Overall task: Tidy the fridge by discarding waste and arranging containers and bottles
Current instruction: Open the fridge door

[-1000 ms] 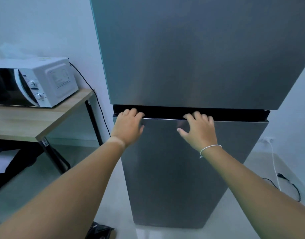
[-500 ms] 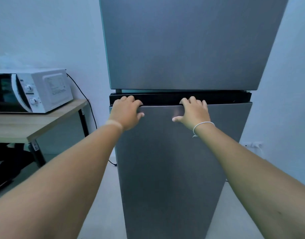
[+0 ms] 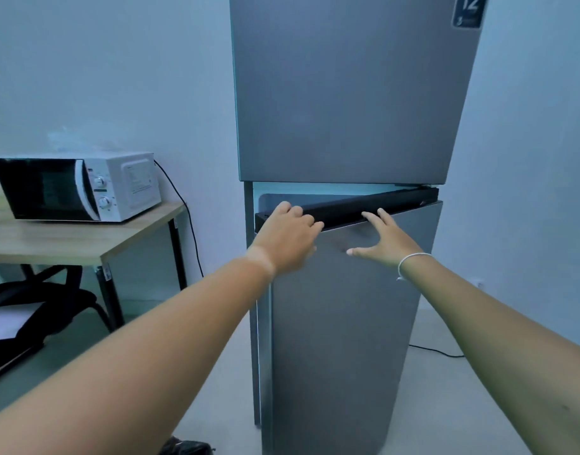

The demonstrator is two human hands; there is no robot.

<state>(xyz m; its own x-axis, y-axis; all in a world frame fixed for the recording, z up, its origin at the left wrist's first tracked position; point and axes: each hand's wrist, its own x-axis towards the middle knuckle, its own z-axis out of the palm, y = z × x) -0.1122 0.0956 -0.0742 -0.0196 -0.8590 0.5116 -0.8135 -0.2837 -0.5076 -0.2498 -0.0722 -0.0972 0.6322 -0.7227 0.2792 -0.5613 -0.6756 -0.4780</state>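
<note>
A tall grey two-door fridge (image 3: 347, 93) stands in front of me against the wall. Its lower door (image 3: 341, 323) is swung out a little at the left, with a lit gap above it. My left hand (image 3: 288, 234) grips the black handle strip (image 3: 374, 203) along the door's top edge, fingers curled over it. My right hand (image 3: 383, 241) lies on the door face just below the strip, fingers straight and spread. The upper door is closed. The fridge's contents are hidden.
A white microwave (image 3: 81, 188) sits on a wooden table (image 3: 68, 241) to the left, its cord running down the wall. A black chair (image 3: 35, 300) stands under the table. A cable (image 3: 436, 353) lies on the floor at right, and a dark object (image 3: 186, 448) by my feet.
The lower door has come open at its left side. My right hand has let go of the top edge and now lies flat with spread fingers. The view has risen and pulled back.
</note>
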